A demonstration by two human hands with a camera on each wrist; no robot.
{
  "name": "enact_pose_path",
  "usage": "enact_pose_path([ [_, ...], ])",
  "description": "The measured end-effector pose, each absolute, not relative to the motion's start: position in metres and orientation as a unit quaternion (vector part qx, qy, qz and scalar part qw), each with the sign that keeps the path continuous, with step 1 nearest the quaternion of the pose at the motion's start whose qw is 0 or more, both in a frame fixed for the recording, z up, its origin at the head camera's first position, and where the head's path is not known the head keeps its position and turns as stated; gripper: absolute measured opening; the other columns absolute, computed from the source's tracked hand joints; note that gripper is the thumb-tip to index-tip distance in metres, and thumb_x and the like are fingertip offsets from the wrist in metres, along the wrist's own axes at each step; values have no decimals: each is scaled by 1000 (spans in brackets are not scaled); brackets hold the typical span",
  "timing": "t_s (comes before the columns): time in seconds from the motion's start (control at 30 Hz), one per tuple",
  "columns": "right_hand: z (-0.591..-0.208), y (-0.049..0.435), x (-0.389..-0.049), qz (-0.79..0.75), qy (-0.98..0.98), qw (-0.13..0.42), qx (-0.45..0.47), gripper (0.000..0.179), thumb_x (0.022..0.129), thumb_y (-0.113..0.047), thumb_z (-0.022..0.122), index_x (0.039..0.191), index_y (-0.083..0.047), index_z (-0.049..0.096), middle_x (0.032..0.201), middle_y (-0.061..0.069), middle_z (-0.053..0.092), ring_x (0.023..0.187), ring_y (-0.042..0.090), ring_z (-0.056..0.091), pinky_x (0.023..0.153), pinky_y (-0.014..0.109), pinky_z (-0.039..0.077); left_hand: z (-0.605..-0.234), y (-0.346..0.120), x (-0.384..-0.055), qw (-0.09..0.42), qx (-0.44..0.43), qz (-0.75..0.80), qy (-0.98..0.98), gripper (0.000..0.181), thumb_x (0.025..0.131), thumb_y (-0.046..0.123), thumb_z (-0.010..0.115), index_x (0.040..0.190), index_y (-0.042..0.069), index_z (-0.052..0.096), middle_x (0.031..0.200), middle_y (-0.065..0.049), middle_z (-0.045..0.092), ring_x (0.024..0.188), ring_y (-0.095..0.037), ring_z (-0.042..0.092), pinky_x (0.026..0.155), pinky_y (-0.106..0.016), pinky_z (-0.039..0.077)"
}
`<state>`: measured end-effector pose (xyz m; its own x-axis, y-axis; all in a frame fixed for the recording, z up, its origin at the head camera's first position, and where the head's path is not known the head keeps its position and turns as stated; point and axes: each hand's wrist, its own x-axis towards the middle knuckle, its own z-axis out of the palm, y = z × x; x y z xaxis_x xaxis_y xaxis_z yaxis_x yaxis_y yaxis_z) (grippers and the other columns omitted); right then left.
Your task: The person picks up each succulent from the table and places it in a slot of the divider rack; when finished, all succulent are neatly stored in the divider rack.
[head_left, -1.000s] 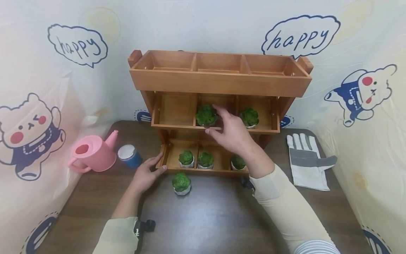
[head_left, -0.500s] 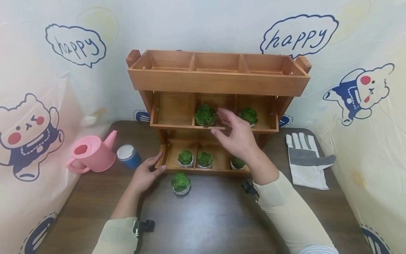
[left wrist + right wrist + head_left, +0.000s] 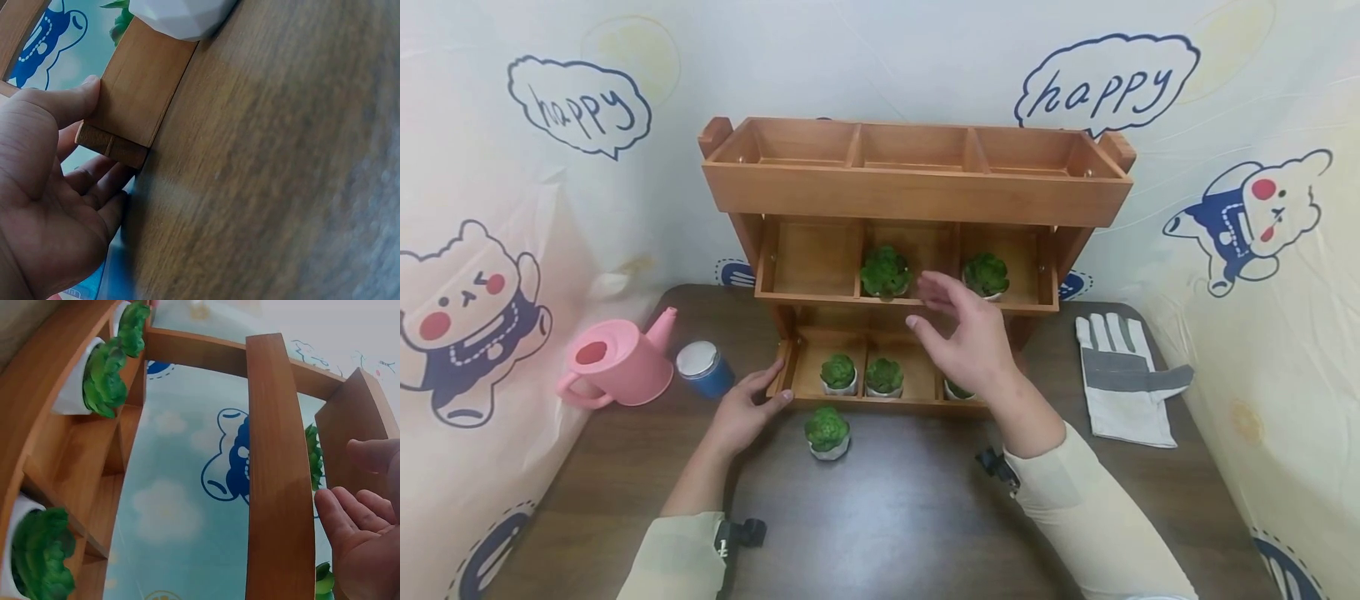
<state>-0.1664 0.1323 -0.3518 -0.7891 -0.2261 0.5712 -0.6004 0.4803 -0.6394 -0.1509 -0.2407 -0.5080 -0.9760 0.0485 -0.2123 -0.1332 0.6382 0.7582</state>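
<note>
At the bottom left corner of the three-tier wooden planter shelf [image 3: 917,196], my left hand [image 3: 747,414] grips the end of the lowest tier. The left wrist view shows its thumb on the front board [image 3: 140,81] and its fingers around the end. My right hand [image 3: 973,337] holds nothing and hovers in front of the middle tier, fingers extended. Behind it sit a potted succulent [image 3: 884,272] in the centre compartment and another succulent [image 3: 987,274] in the right one. Lower-tier pots include a left succulent [image 3: 838,374], a centre succulent [image 3: 884,377] and a right succulent [image 3: 957,390], partly hidden by my right arm.
A loose potted succulent [image 3: 827,433] stands on the dark wooden table [image 3: 880,517] before the shelf. To the left are a pink watering can [image 3: 621,362] and a blue jar with a pale lid [image 3: 706,369]. A white and grey glove [image 3: 1126,379] lies at the right.
My right hand has drawn back from the middle-tier centre succulent, moving right and slightly down. That succulent stays in its compartment. The left hand keeps its grip on the shelf corner.
</note>
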Motion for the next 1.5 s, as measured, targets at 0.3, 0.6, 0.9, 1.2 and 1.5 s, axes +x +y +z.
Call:
enact_pose_path([
  [0.3, -366, 125, -154, 470, -811, 247, 246, 47, 90, -9, 81, 133, -1, 64, 124, 11, 72, 108, 26, 73, 96, 32, 58, -508, -239, -151, 110, -26, 428, 897, 72, 97, 54, 68, 160, 41, 37, 167, -17, 32, 152, -47, 26, 114, -76, 23],
  [0.6, -378, 122, -148, 500, -801, 228, 238, 46, 88, -7, 82, 131, -1, 65, 123, 11, 72, 107, 25, 73, 96, 32, 58, -508, -240, -150, 110, -29, 429, 896, 74, 95, 57, 68, 160, 41, 37, 166, -16, 33, 152, -46, 27, 114, -76, 23],
  [0.9, -394, 117, -139, 500, -813, 191, 229, 48, 90, -10, 82, 134, -5, 63, 125, 9, 72, 108, 24, 73, 96, 33, 58, -508, -239, -150, 115, -31, 426, 897, 72, 97, 54, 67, 161, 40, 36, 167, -16, 32, 152, -46, 26, 114, -76, 23],
  [1.2, -411, 108, -131, 520, -807, 159, 230, 48, 89, -9, 81, 133, -5, 64, 125, 10, 72, 111, 22, 72, 96, 31, 57, -511, -241, -151, 100, -22, 416, 904, 73, 97, 54, 68, 161, 37, 37, 165, -18, 35, 151, -46, 28, 115, -74, 24],
  [1.5, -428, 97, -124, 509, -824, 106, 224, 53, 88, -16, 85, 135, -8, 62, 125, 9, 72, 114, 19, 70, 94, 30, 58, -511, -239, -152, 102, -26, 422, 901, 73, 96, 53, 69, 161, 37, 38, 165, -17, 35, 151, -47, 28, 115, -74, 24],
])
